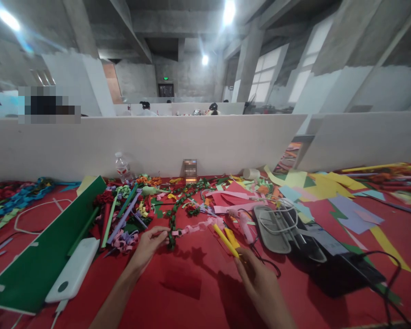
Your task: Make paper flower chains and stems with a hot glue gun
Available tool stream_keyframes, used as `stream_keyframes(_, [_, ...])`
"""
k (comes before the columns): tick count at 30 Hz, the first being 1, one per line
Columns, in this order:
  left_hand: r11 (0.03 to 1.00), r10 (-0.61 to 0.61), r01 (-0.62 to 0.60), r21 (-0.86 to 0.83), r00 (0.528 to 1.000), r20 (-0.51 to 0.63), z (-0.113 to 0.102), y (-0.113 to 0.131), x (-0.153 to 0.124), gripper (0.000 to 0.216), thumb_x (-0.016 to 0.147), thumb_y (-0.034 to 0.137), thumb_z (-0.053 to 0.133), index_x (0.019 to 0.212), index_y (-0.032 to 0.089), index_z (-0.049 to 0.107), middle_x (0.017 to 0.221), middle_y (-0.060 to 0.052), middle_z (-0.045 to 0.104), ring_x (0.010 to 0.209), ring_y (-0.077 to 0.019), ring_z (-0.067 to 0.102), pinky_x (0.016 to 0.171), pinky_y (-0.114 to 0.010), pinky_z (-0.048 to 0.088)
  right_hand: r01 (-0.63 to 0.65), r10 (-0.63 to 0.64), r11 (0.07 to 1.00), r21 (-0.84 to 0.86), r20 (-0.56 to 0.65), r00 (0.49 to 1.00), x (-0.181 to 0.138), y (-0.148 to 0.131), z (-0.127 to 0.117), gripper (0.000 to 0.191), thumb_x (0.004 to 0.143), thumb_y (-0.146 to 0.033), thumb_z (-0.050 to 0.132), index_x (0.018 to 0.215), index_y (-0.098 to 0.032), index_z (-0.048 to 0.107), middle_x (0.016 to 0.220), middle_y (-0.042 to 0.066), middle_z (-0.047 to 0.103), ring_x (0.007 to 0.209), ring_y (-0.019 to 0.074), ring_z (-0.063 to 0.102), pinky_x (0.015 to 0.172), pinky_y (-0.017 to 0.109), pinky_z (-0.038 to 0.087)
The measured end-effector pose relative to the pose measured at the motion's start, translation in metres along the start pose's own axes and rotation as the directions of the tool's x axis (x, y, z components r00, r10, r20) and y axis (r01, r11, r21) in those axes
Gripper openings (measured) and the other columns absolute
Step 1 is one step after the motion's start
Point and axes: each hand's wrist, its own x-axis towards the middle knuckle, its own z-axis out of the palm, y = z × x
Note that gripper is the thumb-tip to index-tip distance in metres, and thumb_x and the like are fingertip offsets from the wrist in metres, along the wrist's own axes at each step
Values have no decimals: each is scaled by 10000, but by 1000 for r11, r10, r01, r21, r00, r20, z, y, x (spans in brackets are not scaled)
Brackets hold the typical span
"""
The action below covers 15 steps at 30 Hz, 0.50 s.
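Observation:
My left hand has its fingers pinched at the lower end of a dark green paper chain. A pink paper chain runs rightward from beside that end; whether the two are joined I cannot tell. In my right hand is a slim yellow stick-shaped thing, tilted up and to the left. A second yellow piece lies just beside it, close to my fingers. A pink glue gun rests beyond my right hand, its dark cord trailing toward the right.
Left stand a green board and a white power bank. Rolled paper sticks and paper flowers lie behind. Right are a grey tray, a black device, cables and coloured paper sheets. A bottle and white partition stand behind.

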Motion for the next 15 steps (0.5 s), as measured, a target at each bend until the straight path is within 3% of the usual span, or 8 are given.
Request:
stream_keyframes(6, [991,130,-129,28,992,-8,2,8,-2,494,763,444,798,1177,213,656,1046,-37,670,763,-131,664,764,-297,583,-1,-2,996,91,29,1000,15,-31,-12,331,950,-483,538,1037,-188,662,832,81,722,641,190,654,573,243,523])
stream_keyframes(12, [974,220,-214,75,973,-77,-5,1,8,448,784,457,758,1133,201,641,907,-12,651,695,-126,625,636,-243,531,-25,5,983,181,106,994,36,-59,-33,401,959,-508,542,1152,-180,670,921,78,721,766,202,671,642,246,557])
stream_keyframes(15, [973,225,-214,87,963,-147,-10,-3,12,411,791,471,747,1071,182,664,776,5,637,650,-116,586,582,-206,475,7,-29,965,263,82,996,56,-77,-54,424,933,-529,578,1151,-180,681,964,86,724,836,215,690,670,247,572])
